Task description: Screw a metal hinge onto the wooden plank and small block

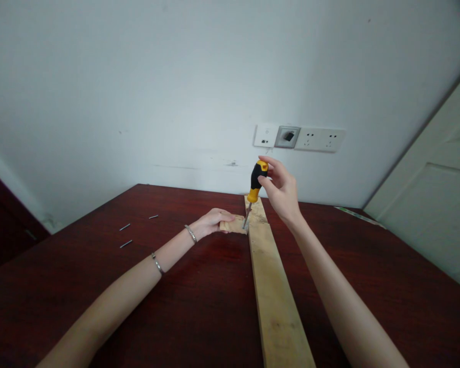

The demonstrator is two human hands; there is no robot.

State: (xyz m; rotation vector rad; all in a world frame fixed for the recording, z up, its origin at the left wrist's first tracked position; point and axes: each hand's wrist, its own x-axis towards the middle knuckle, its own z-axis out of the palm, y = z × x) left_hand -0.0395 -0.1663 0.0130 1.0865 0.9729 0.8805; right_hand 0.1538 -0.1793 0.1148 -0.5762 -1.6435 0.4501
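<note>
My right hand point(281, 189) grips the yellow and black handle of a screwdriver point(255, 179) with thumb and fingers. The tool leans, its shaft pointing down to the right end of a small wood block point(234, 225). Whether a screw sits under the tip is too small to tell. My left hand point(213, 221) is closed on the block's left end, thumb on top. The block's right end meets the left edge of a long wooden board point(274, 271), which runs from the near edge of view toward the wall.
Several loose screws or nails point(125, 244) lie on the dark red table point(199, 296) at the left. Wall sockets point(320, 139) sit above its far edge. A thin flat strip point(360, 216) lies at the far right, near a white door point(437, 199).
</note>
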